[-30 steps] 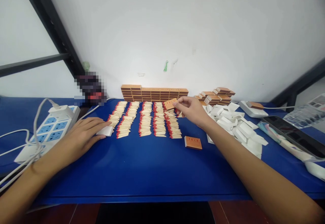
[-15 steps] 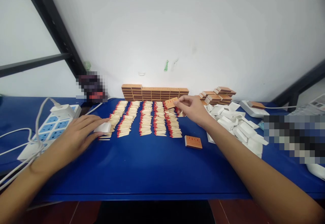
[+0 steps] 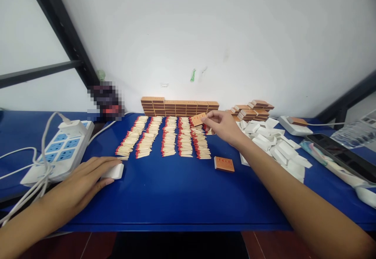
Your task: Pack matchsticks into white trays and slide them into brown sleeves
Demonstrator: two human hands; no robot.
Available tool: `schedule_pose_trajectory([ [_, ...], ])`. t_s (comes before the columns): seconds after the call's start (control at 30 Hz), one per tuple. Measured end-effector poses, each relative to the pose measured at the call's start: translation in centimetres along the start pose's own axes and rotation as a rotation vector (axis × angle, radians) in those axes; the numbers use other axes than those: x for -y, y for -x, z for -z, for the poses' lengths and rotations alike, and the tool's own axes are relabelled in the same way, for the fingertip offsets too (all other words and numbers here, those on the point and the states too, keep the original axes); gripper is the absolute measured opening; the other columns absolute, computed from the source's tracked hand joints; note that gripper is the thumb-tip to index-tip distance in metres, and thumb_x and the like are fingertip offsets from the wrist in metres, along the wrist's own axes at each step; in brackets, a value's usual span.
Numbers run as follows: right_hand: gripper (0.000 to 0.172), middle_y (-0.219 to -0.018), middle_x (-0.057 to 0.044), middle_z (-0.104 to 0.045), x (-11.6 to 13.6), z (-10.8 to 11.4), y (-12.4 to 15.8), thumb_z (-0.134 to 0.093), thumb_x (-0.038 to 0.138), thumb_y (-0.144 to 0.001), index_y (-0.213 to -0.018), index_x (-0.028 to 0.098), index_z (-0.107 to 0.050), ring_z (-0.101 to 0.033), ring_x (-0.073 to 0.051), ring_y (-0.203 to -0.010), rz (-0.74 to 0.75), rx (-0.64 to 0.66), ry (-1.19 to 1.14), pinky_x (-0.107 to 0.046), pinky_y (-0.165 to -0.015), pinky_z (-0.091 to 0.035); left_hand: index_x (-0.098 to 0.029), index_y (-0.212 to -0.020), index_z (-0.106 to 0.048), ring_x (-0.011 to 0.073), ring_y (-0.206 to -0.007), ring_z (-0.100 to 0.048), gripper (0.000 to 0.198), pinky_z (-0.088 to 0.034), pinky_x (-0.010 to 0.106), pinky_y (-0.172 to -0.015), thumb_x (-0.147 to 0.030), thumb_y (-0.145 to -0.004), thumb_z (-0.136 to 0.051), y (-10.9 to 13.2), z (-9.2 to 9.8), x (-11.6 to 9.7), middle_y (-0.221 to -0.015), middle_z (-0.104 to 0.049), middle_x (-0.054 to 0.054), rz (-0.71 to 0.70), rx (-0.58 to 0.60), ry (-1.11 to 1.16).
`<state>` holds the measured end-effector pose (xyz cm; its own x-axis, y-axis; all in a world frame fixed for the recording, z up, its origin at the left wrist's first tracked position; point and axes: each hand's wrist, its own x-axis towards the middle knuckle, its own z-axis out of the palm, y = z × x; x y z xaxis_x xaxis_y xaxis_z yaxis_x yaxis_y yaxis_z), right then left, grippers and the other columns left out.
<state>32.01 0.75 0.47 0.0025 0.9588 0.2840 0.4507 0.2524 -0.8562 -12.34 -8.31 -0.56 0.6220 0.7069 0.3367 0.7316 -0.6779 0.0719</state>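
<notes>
Between the thumb and fingers of my left hand [image 3: 88,177] is a small white matchbox tray [image 3: 115,171], low over the table or resting on it; I cannot tell which. It is just in front of the leftmost row of red-tipped matches [image 3: 129,139]. My right hand [image 3: 221,126] pinches an orange matchbox sleeve [image 3: 198,119] by its right end, above the far part of a match row [image 3: 200,141]. Whether anything is inside that sleeve is hidden. Another orange matchbox [image 3: 224,164] lies flat on the table, nearer me than my right hand.
Stacked matchboxes [image 3: 179,107] line the wall, with a looser stack [image 3: 252,110] to their right. White trays [image 3: 276,143] lie heaped at right, beside a phone [image 3: 340,155]. A white power strip [image 3: 66,149] with cables stands at left. The table [image 3: 164,196] is blue.
My left hand has moved toward me and slightly left with the white tray, away from the leftmost match row. My right hand has barely moved.
</notes>
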Motion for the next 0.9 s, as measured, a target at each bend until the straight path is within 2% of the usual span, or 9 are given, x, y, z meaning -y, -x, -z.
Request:
schedule_pose_trajectory([
  [0.17, 0.040, -0.064, -0.002, -0.066, 0.1, 0.4, -0.1, -0.074, 0.057, -0.086, -0.077, 0.020, -0.062, -0.060, -0.015, -0.056, 0.005, -0.014, 0.007, -0.027, -0.052, -0.045, -0.037, -0.142, -0.060, 0.0281, -0.118, -0.071, 0.038, -0.055, 0.044, -0.102, -0.041, -0.105, -0.051, -0.6, -0.9, 0.9, -0.134, -0.072, 0.000, 0.006, -0.016, -0.036],
  [0.33, 0.048, -0.066, -0.003, -0.067, -0.3, 2.0, -1.0, -0.081, 0.064, -0.078, -0.081, 0.019, -0.066, -0.060, -0.014, -0.054, -0.030, -0.105, -0.055, -0.025, -0.046, -0.043, -0.032, -0.145, -0.057, 0.0283, -0.127, -0.062, 0.040, -0.049, 0.044, -0.111, -0.044, -0.106, -0.051, -2.3, 0.2, 0.1, -0.139, -0.067, 0.004, 0.014, -0.047, 0.010],
  [0.43, 0.056, -0.067, -0.005, -0.070, -1.2, 3.1, -1.8, -0.083, 0.071, -0.072, -0.081, 0.018, -0.068, -0.057, -0.013, -0.050, -0.075, -0.196, -0.034, -0.023, -0.040, -0.036, -0.030, -0.148, -0.055, 0.0294, -0.129, -0.060, 0.045, -0.047, 0.046, -0.114, -0.047, -0.107, -0.051, -4.8, 0.9, -1.1, -0.142, -0.065, 0.007, 0.008, -0.102, 0.027],
  [0.57, 0.062, -0.075, -0.010, -0.076, -2.8, 3.9, -2.8, -0.080, 0.077, -0.071, -0.077, 0.016, -0.068, -0.055, -0.011, -0.049, -0.103, -0.276, -0.022, -0.023, -0.042, -0.037, -0.026, -0.147, -0.057, 0.0275, -0.123, -0.066, 0.043, -0.053, 0.042, -0.107, -0.043, -0.108, -0.051, -10.4, 1.1, -2.6, -0.140, -0.067, 0.010, -0.056, -0.224, 0.091],
  [0.7, 0.065, -0.071, -0.011, -0.075, -3.7, 3.9, -3.2, -0.076, 0.080, -0.073, -0.072, 0.016, -0.066, -0.053, -0.011, -0.048, -0.114, -0.291, -0.050, -0.023, -0.042, -0.039, -0.020, -0.127, -0.070, 0.0216, -0.103, -0.072, 0.031, -0.057, 0.035, -0.092, -0.032, -0.110, -0.047, -15.7, 0.9, -3.2, -0.115, -0.076, 0.010, -0.202, -0.341, 0.179],
  [0.8, 0.064, -0.075, -0.012, -0.076, -2.9, 3.3, -3.1, -0.073, 0.081, -0.075, -0.075, 0.017, -0.066, -0.054, -0.012, -0.049, -0.115, -0.255, -0.099, -0.023, -0.040, -0.039, -0.019, -0.120, -0.072, 0.0216, -0.098, -0.070, 0.026, -0.055, 0.036, -0.087, -0.028, -0.109, -0.050, -17.3, 0.2, -2.9, -0.107, -0.076, 0.010, -0.216, -0.415, 0.172],
  [0.9, 0.056, -0.090, -0.014, -0.080, -0.9, 1.7, -3.3, -0.075, 0.074, -0.081, -0.082, 0.018, -0.067, -0.060, -0.013, -0.055, -0.113, -0.151, -0.158, -0.023, -0.041, -0.044, -0.019, -0.115, -0.071, 0.0213, -0.096, -0.066, 0.021, -0.053, 0.036, -0.084, -0.018, -0.106, -0.052, -16.8, -1.3, -2.7, -0.103, -0.074, 0.009, -0.282, -0.478, 0.148],
])
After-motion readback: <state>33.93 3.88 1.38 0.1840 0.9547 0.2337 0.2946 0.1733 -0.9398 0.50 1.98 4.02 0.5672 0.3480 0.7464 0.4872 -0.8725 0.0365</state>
